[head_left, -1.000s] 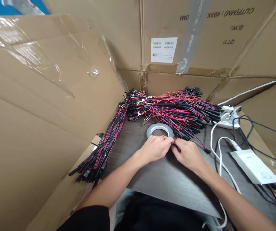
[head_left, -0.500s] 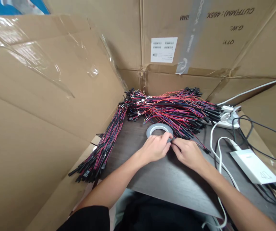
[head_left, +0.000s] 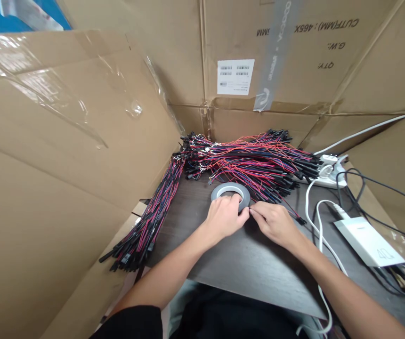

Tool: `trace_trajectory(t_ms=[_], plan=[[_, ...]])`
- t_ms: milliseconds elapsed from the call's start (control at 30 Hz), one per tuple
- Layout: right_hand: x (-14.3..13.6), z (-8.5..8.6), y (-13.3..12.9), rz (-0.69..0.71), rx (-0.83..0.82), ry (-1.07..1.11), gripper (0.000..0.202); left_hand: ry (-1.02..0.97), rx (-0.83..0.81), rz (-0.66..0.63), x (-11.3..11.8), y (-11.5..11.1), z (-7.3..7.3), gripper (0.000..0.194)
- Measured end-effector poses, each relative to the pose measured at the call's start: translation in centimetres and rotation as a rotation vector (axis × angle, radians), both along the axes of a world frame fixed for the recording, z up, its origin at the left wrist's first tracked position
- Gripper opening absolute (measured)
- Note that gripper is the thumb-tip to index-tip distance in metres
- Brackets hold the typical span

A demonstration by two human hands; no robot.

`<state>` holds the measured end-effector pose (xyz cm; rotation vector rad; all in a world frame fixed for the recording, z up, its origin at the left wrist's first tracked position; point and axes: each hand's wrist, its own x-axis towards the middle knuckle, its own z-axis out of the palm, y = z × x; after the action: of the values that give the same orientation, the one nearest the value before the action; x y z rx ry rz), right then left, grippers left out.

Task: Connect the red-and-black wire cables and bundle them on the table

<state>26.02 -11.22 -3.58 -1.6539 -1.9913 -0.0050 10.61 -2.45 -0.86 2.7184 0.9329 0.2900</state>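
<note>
A roll of grey tape (head_left: 217, 192) with a pale core sits over the dark table, just short of the wire pile. My left hand (head_left: 224, 215) grips the roll's near right side, fingers hooked into its hole and thumb by the outer edge. Close beside it, my right hand (head_left: 272, 220) is pinched shut at the roll's right edge. Whatever its fingertips hold is too small to make out. Behind both hands lies a large heap of red, blue and black wire harnesses (head_left: 245, 157) with black connectors.
Another bundle of wire harnesses (head_left: 153, 216) hangs along the table's left edge. At right lie a white power strip (head_left: 333, 179), white cords and a white power adapter (head_left: 369, 241). Cardboard walls (head_left: 142, 117) enclose the left and back of the table (head_left: 238, 263).
My left fingers have shifted from the tape roll's edge into its hole. My right hand stays pinched beside the roll. The whole view has shifted slightly.
</note>
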Motion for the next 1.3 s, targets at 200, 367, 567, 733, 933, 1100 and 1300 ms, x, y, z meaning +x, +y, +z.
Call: trace_trajectory(t_ms=[200,367,567,733,933,1100,1300], plan=[[-0.1,-0.4,0.1,0.007,-0.010,0.022,0.035,0.099,0.013,-0.041,0.0,0.0,0.4,0.027],[-0.1,-0.3,0.1,0.015,-0.007,0.034,0.036,0.136,0.017,-0.040,-0.1,-0.2,0.7,0.029],[-0.3,0.0,0.1,0.033,0.036,0.041,0.035,0.129,0.028,-0.047,-0.2,-0.1,0.8,0.034],[-0.4,0.0,0.0,0.061,0.075,0.017,0.037,0.113,0.029,-0.057,-0.3,0.2,0.9,0.037],[-0.5,-0.1,0.2,0.095,0.121,-0.071,0.038,0.083,0.024,-0.061,-0.5,0.6,0.8,0.035],[-0.6,0.3,0.2,0.153,0.196,-0.185,0.036,0.051,0.007,-0.063,-0.5,0.9,1.1,0.033],[0.3,1.0,0.4,0.233,0.322,-0.301,0.036,0.023,-0.009,-0.053,-0.3,0.5,1.2,0.033]])
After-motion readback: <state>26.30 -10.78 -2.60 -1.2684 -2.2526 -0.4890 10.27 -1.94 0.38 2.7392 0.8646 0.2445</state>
